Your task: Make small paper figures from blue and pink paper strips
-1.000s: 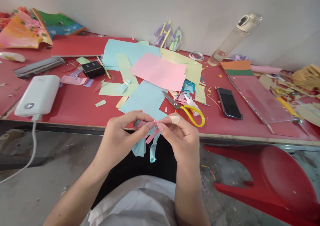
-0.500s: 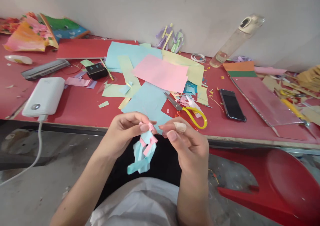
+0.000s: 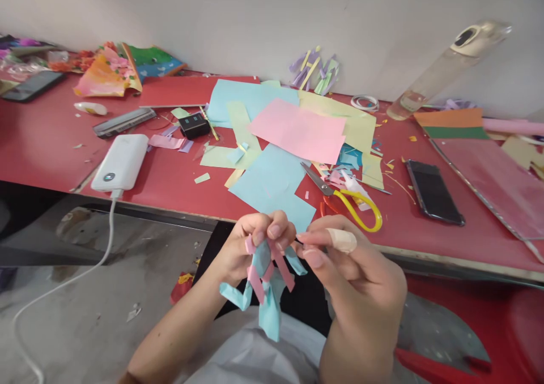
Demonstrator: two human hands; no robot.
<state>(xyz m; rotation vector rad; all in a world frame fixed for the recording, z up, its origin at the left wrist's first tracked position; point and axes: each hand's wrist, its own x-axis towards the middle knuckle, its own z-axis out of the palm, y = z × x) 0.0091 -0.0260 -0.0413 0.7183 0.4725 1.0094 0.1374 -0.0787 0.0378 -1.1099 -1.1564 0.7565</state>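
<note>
My left hand (image 3: pixel 250 242) is closed, pinching the top of a small paper craft (image 3: pixel 263 282) made of blue and pink strips that hang down over my lap. My right hand (image 3: pixel 348 271), with a plaster on the forefinger, sits just right of it, its thumb and fingertips pinched together at a blue strip of the craft. Both hands are held in front of the red table (image 3: pixel 148 180), just below its front edge. Yellow-handled scissors (image 3: pixel 344 197) lie on the table just beyond my right hand.
Pink (image 3: pixel 297 129), blue (image 3: pixel 272 186) and green (image 3: pixel 361 126) paper sheets and scraps litter the table. A white power bank (image 3: pixel 121 163) with a cable lies left, a black phone (image 3: pixel 433 191) right, a clear bottle (image 3: pixel 446 67) against the wall. A red chair (image 3: pixel 476 321) stands right.
The view has swung left and down. My hands dropped toward my lap and the craft's strips turned and spread out; my left fingers have curled tighter around its top.
</note>
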